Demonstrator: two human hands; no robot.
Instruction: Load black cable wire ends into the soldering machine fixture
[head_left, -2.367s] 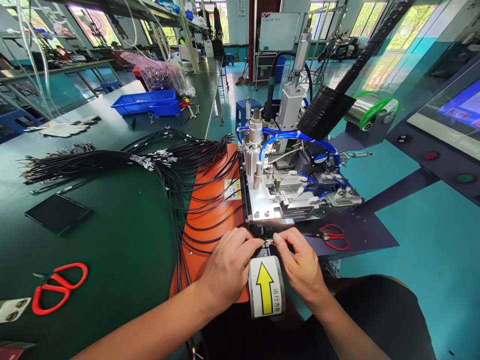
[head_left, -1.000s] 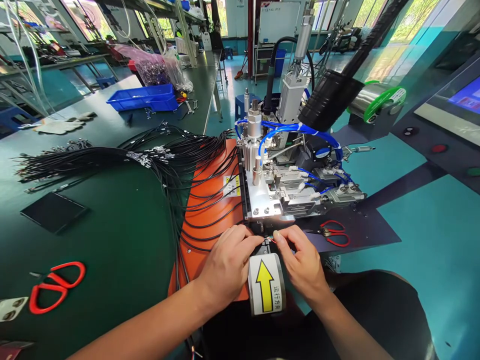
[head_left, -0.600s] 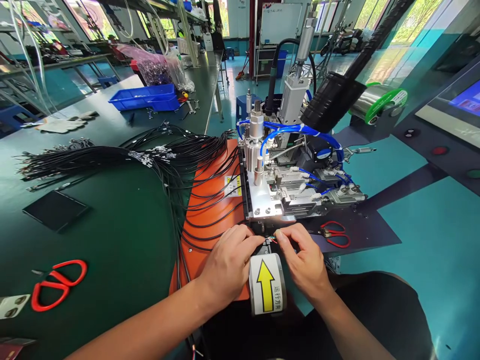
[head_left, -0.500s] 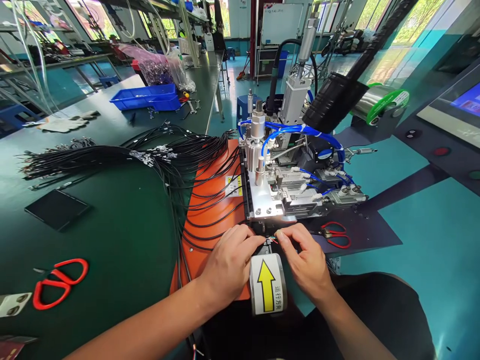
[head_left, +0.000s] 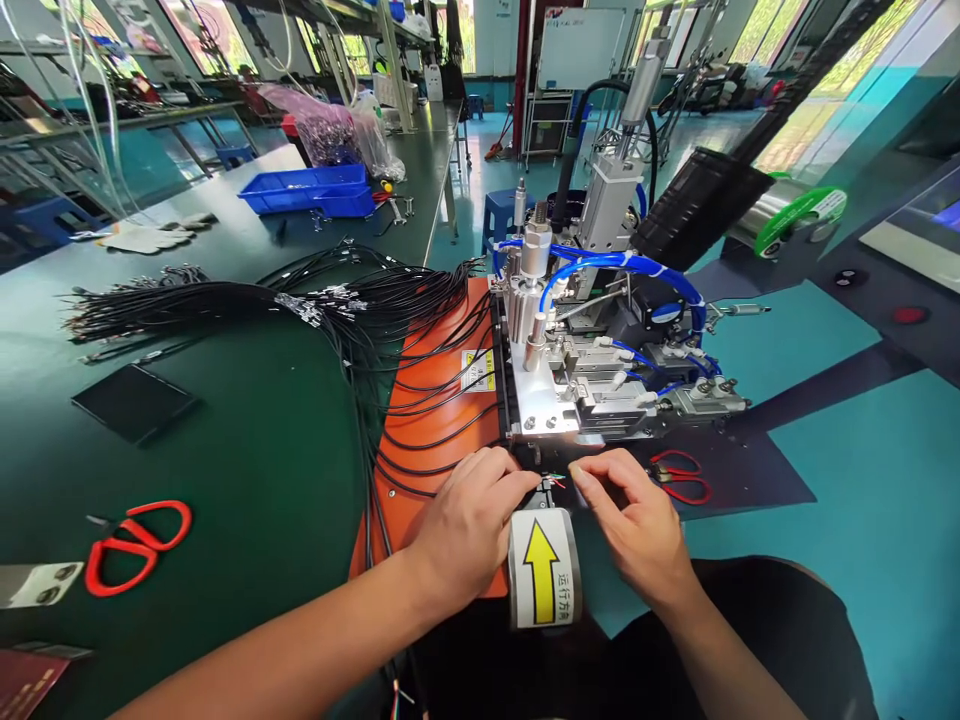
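My left hand [head_left: 476, 515] is closed on the end of a black cable at the front of the machine, thumb and forefinger pinched together. Thin coloured wires [head_left: 556, 480] fan out from that end, just past the fingertips. A little to their right is my right hand [head_left: 634, 510], thumb and forefinger brought together; anything between them is too small to make out. Below the wires sits a rounded guide [head_left: 543, 570] with a yellow arrow label. The pneumatic machine [head_left: 592, 370], with metal cylinders and blue hoses, stands directly behind both hands.
Black cables [head_left: 420, 300] lie bundled across the green table and over an orange plate [head_left: 431, 425]. Red-handled scissors [head_left: 139, 545] lie at left; another pair of scissors [head_left: 681, 478] lies beyond my right hand. A blue tray [head_left: 307, 190] and a solder wire spool [head_left: 787, 215] are farther back.
My right hand has drawn slightly right, away from the coloured wires, which now show more fully. My left hand keeps its hold. The whole view has shifted a little.
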